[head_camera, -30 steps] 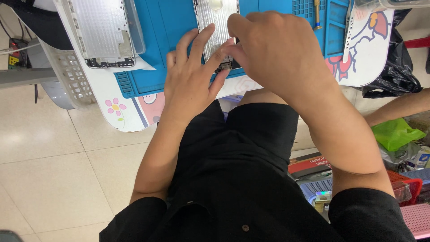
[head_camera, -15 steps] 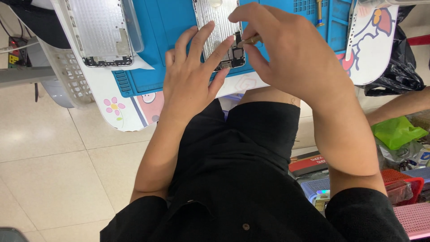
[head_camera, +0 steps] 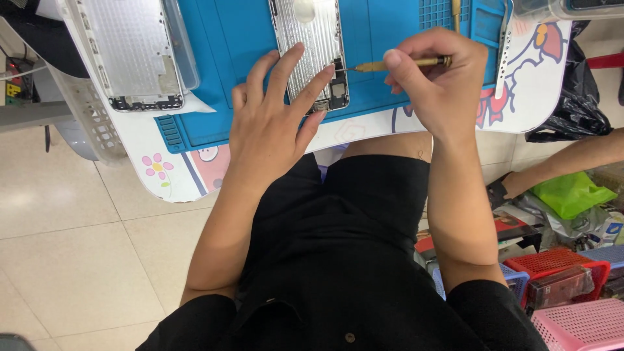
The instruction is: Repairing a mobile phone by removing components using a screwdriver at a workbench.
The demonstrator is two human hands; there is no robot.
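My left hand [head_camera: 276, 123] lies flat and open, pinning the thin, bendy metal phone shell [head_camera: 312, 52]; my right hand [head_camera: 435, 84] pinches a skinny brass screwdriver [head_camera: 403, 64].

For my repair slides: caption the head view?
Left hand steadies a phone housing while right hand applies a screwdriver.

bare metal phone shell [head_camera: 312, 45], matt blue rubbery mat [head_camera: 240, 52]

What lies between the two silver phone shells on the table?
In the head view, only bare blue mat lies between the left silver phone shell and the one under the left hand.
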